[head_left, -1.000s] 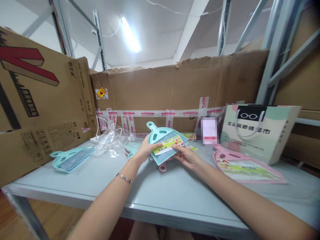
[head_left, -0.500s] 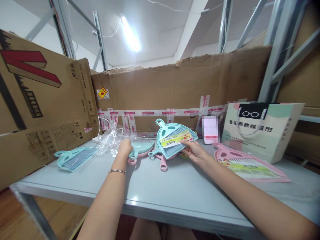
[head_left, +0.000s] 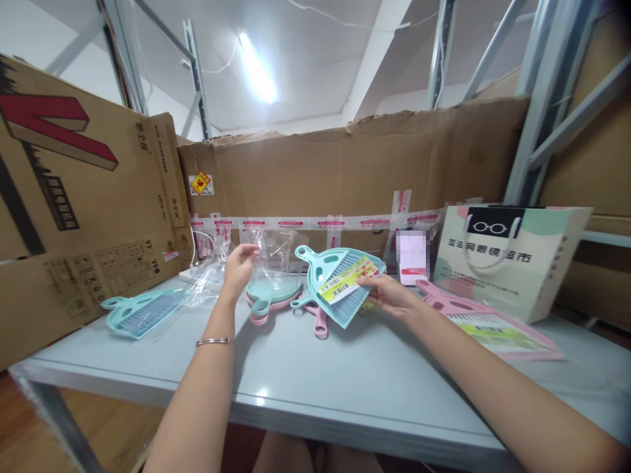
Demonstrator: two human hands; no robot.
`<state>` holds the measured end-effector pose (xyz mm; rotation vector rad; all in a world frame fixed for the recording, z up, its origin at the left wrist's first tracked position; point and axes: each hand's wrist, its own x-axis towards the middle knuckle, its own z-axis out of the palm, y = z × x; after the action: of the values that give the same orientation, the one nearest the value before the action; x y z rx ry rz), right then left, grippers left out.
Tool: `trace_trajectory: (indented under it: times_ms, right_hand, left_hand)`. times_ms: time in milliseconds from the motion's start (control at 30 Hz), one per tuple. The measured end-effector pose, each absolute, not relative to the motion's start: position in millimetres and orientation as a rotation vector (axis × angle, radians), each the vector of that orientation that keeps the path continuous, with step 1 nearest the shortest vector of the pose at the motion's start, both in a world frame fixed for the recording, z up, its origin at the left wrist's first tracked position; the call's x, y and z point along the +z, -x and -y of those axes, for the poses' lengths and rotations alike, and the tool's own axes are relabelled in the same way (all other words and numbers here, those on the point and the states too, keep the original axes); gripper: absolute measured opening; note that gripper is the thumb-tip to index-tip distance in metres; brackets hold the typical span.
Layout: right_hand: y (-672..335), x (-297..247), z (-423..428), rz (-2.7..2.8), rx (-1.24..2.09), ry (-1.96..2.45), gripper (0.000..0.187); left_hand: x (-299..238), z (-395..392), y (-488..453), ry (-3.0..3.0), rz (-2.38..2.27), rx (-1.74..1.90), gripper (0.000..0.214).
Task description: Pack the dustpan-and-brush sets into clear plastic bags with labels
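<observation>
Since half a second ago the left hand (head_left: 239, 263) has lifted off the table (head_left: 345, 387) and now pinches the edge of a clear plastic bag (head_left: 274, 251) between thumb and fingers. It holds the bag up at about eleven o'clock from the table's middle. The right hand (head_left: 390, 295) has hardly shifted. Its fingers are closed on the wide end of a teal dustpan-and-brush set (head_left: 340, 284), clear of the table at twelve o'clock, handle pointing up towards ten.

The set looks light and stiff, thin moulded plastic with soft bristles, and its yellow label (head_left: 345, 281) could slide. The broad rim or the handle loop seems the surest hold. The bag looks flimsy, slippery and clingy, best taken at its mouth.

Count: one teal set in hand, one more teal set (head_left: 140, 313) at nine o'clock, one pink set (head_left: 486, 323) at three. Loose pans (head_left: 274, 293) are stacked at eleven, teal on pink, so at least two. One paper bag (head_left: 513, 259) stands at two, and there is one heap of bags (head_left: 210, 279).
</observation>
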<state>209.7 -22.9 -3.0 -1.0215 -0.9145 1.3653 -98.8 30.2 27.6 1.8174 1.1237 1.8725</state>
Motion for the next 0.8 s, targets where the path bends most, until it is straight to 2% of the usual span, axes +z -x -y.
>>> trace_trajectory:
  times_ms: [167, 467, 533, 667, 800]
  right_hand:
    - [-216.1, 2.7, 30.0, 1.058, 1.415, 1.055, 0.023]
    - [-205.9, 1.4, 38.7, 1.272, 1.575, 0.971, 0.029]
    - [-200.5, 1.8, 40.7, 1.218, 1.564, 0.949, 0.026]
    - [-196.1, 4.7, 41.0, 1.057, 1.477, 0.871, 0.023]
    - [-195.3, 5.3, 37.5, 0.973, 1.445, 0.841, 0.018]
  left_hand:
    - [39.3, -15.1, 100.8, -1.542, -0.688, 1.813, 0.025]
    - [43.9, 9.7, 73.1, -1.577, -0.579, 1.280, 0.048]
    - [43.3, 8.2, 63.1, -1.515, -0.622, 1.378, 0.047]
    - [38.6, -4.8, 56.8, -1.129, -0.869, 1.823, 0.047]
    - [33.5, -8.7, 51.0, -1.163, -0.999, 1.838, 0.055]
